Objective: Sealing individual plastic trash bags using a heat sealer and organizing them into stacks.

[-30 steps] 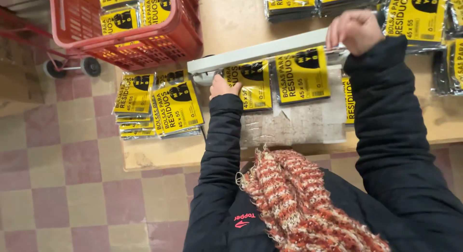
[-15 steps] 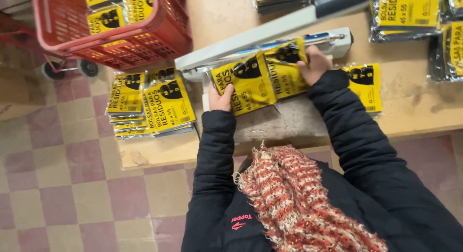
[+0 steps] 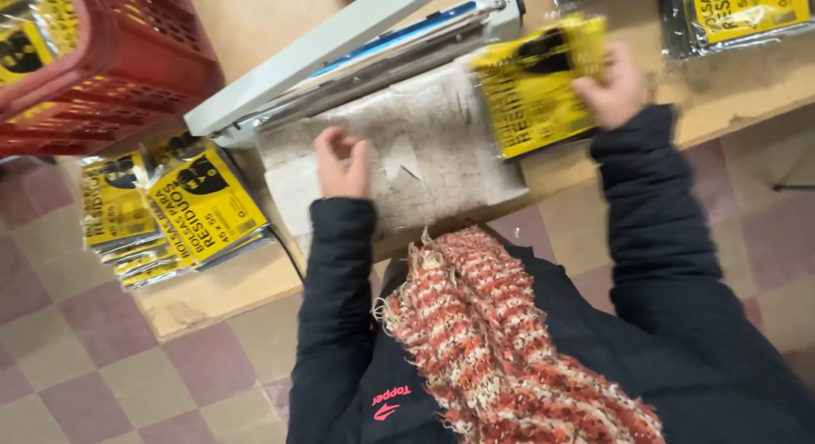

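Wooden table (image 3: 255, 291) pretty cluttered, yellow packet (image 3: 535, 83) gripped in the right hand (image 3: 613, 87), left hand (image 3: 341, 162) loosely curled, empty, best kept off the heat sealer (image 3: 356, 49).

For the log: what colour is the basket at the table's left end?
Red basket, clearest in the head view.

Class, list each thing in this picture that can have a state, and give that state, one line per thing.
Heat sealer: arm raised, open.
Yellow packet: held in the right hand, lifted, blurred.
Left hand: empty, fingers curled, resting on the worn pad.
Red basket: holds yellow packets.
Packet stack: fanned, lying flat on the table.
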